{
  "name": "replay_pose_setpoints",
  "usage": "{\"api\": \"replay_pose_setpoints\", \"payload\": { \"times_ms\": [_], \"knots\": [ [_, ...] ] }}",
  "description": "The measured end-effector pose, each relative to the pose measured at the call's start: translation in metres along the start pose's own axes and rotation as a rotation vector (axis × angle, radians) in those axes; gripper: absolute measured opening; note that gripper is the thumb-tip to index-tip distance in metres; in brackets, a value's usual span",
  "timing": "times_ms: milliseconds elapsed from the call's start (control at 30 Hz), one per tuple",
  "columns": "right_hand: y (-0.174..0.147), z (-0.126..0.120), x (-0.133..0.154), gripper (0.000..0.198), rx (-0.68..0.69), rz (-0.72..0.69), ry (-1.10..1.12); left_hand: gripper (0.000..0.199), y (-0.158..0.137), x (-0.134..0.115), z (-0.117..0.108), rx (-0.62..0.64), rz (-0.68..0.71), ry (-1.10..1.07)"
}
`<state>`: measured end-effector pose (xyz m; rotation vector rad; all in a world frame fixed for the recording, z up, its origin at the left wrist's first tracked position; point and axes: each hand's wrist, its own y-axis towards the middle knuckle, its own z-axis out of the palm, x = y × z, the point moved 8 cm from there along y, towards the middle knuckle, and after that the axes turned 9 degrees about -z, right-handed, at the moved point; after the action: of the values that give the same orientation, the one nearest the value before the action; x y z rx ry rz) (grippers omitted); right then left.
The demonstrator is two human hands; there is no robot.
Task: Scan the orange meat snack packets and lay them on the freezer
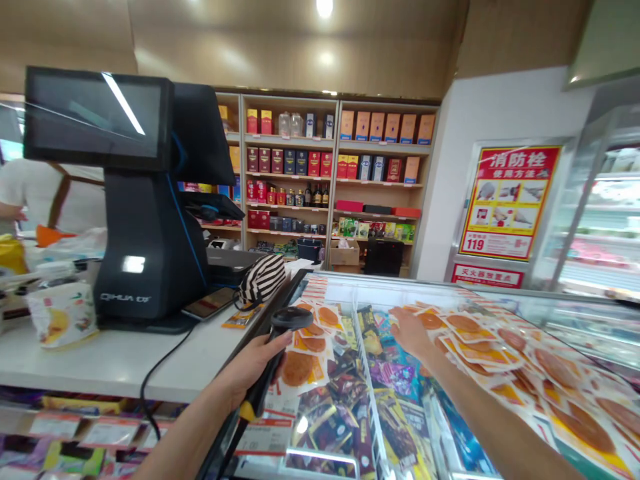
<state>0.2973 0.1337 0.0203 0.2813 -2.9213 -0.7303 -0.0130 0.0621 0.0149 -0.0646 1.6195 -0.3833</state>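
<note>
My left hand [253, 368] is wrapped round the handle of a black barcode scanner [292, 319], its head pointing up and forward. Just beyond the scanner, a few flat clear packets with round orange-brown slices [300, 368] lie on the glass lid of a chest freezer. My right hand [411, 331] reaches forward over the glass, beside the left end of a big spread pile of the same packets [473, 333]. Its thumb stands a little apart from the fingers, whose tips are small and blurred. Through the glass show colourful wrapped ice creams [395, 377].
On the white counter [175, 363] stand a black till [150, 233], a phone [209, 303], a striped pouch [263, 280] and a white patterned bag [63, 310]. The scanner's cable crosses the counter edge. Boxed bottles fill shelves behind. A person [50, 193] is beyond the till.
</note>
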Motion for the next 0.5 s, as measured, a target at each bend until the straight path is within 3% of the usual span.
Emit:
{"api": "replay_pose_setpoints", "payload": {
  "times_ms": [133, 233, 333, 500],
  "knots": [
    [-0.041, -0.041, -0.093, 0.033, -0.053, 0.269, -0.122, 0.037, 0.008, -0.006, 0.031, 0.049, 0.022, 0.001],
    [-0.064, -0.048, -0.133, 0.025, -0.042, 0.393, -0.115, 0.036, 0.011, -0.009, 0.053, 0.141, 0.038, -0.019],
    [-0.071, -0.052, -0.146, 0.02, -0.074, 0.415, -0.049, 0.037, 0.011, -0.011, 0.065, 0.199, 0.037, 0.007],
    [-0.056, -0.074, -0.135, 0.028, -0.291, 0.402, 0.147, 0.037, 0.008, -0.014, 0.066, 0.227, 0.035, 0.02]
  ]
}}
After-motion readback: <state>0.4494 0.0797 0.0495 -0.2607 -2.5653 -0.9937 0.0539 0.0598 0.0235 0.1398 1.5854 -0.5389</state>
